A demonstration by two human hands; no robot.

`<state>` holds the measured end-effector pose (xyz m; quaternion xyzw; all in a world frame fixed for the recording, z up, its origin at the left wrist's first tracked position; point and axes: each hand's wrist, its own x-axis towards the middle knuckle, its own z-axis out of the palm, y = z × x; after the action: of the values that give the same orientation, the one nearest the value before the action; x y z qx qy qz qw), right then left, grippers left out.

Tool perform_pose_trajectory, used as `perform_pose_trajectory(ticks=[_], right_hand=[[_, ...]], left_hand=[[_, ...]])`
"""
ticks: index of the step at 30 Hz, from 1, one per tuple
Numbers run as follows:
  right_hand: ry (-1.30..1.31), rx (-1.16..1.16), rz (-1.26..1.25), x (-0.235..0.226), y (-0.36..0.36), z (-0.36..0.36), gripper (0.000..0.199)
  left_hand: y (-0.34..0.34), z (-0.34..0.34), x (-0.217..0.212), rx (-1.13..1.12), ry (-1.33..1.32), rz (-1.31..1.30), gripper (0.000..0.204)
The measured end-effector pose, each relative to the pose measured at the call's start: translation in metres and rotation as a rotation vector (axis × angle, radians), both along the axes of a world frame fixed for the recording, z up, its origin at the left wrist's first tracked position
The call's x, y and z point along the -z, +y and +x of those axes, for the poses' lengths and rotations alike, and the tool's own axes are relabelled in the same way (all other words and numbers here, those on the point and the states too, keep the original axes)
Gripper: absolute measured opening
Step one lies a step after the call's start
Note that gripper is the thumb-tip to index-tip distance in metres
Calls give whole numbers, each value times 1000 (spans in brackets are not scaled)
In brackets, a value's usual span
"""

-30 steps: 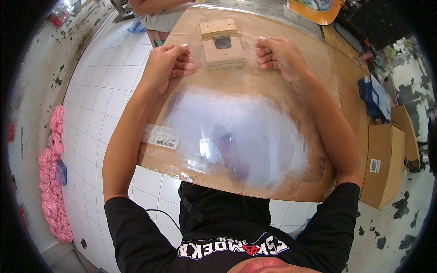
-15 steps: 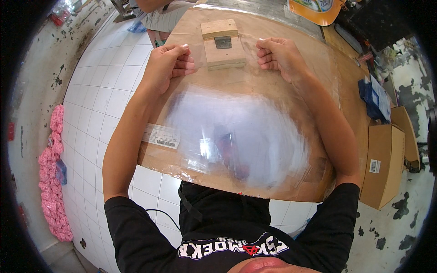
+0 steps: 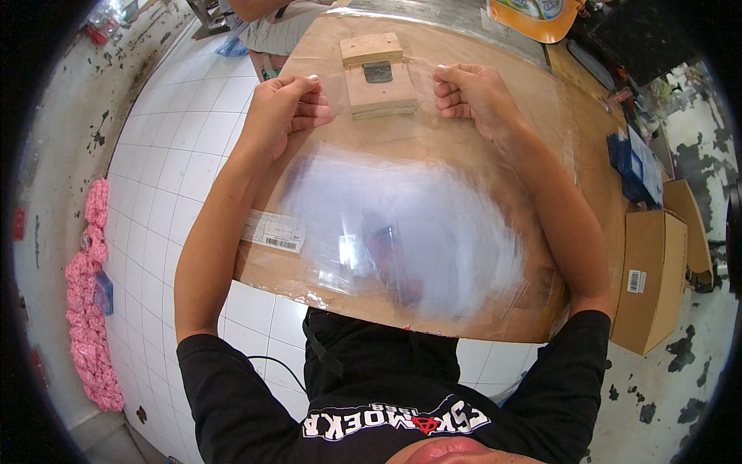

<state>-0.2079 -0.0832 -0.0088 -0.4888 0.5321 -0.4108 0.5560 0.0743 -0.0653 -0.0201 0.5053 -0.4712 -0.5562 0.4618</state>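
Pinching well here means equal pressure on both sides: your left hand (image 3: 297, 104) stands just left of the pale, two-step wooden block (image 3: 382, 94), your right hand (image 3: 468, 93) just right of it. Both thumbs are closed against curled forefingers, and you seem to grip a thin, clear plastic film (image 3: 335, 94) between them; it is so faint that its middle cannot be traced.

The block rests at the far part of the brown cardboard work surface (image 3: 433, 139), with a dark grey metal plate (image 3: 378, 73) in its notch. Hold your hands level – one higher than the other would likely skew the film – and tension it gently, since thin plastic may stretch or crease. Leave your fingertips clear of that plate; its edge could be sharp.

As for writing, a white paper label with a barcode (image 3: 272, 232) lies by your left forearm, its small print too fine to read. A white barcode sticker (image 3: 636, 282) marks the brown cardboard box (image 3: 657, 309) on your right. Your black T-shirt (image 3: 255, 402) carries bold white capitals with a red mark (image 3: 398, 417) – upside down from this view.
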Motion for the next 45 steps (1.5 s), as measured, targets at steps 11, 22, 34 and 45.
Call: perform_pose_trajectory(ticks=[11,22,34,45], right_hand=[[78,267,-92,-18,-16,-33,29],[859,-380,-456,-46,125,-49,30],[818,-191,-555,-30,167,-36,42],[429,28,-584,-8,163,-47,15]], left_hand=[[-3,5,-9,-332,-376,-350,28],[76,-63,-44,552,-725,-949,22],[86,-92,-20,621,-832,-989,52],[82,-94,-24,611,-600,-900,21]])
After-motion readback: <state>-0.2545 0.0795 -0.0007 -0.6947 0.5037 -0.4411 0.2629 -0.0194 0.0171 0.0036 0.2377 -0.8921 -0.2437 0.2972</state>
